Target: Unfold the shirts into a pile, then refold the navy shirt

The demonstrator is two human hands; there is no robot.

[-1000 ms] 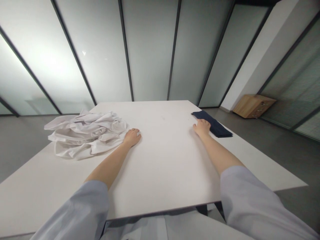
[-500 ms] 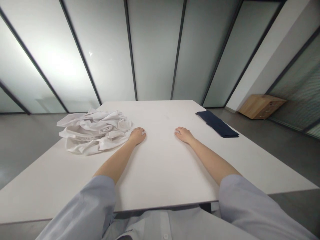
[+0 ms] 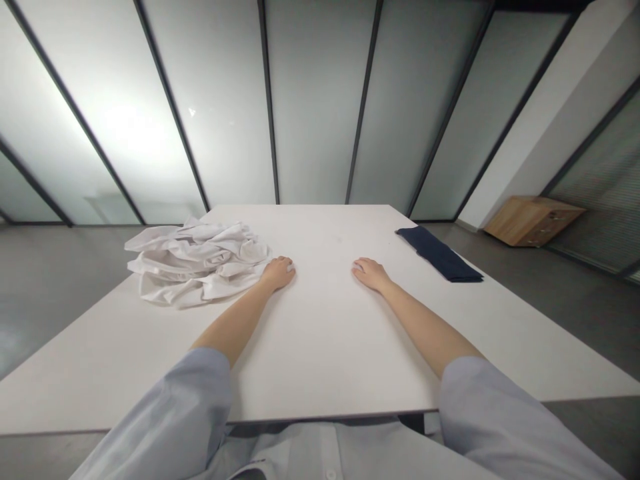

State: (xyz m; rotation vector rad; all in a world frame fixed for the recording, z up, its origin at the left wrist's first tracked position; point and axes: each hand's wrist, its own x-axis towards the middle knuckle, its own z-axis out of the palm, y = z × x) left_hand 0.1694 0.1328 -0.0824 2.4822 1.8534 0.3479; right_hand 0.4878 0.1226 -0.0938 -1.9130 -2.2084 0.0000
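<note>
**Log entry: two open hands on a white surface, nothing held**

Head view. I read the left hand [image 3: 277, 273] as flat and palm down on the white surface [image 3: 320, 353], its fingers [image 3: 289, 268] lying narrow and holding nothing. The right hand [image 3: 371, 275] lies the same way, its fingers [image 3: 360, 268] also narrow and empty, with bare surface between the two hands.

Left of the left fingers, just beside them, sits a crumpled white garment [image 3: 195, 263] in loose folds. The left wrist seems to meet its edge, but I cannot tell for certain. Right of the right fingers, near but not touching, lies a folded navy cloth [image 3: 440, 253].

Beyond the fingers stand frosted glass partitions [image 3: 320, 100]. Far to the right, a low wooden cabinet [image 3: 533, 221] sits on the grey floor [image 3: 65, 300]. Behind the fingers, a pale blue left sleeve [image 3: 175, 413] and right sleeve [image 3: 500, 420] enter the frame.

Step in hand, as I judge it: both hands at rest, no cloth gripped. Handling either cloth calls first for moving the fingers onto it.
</note>
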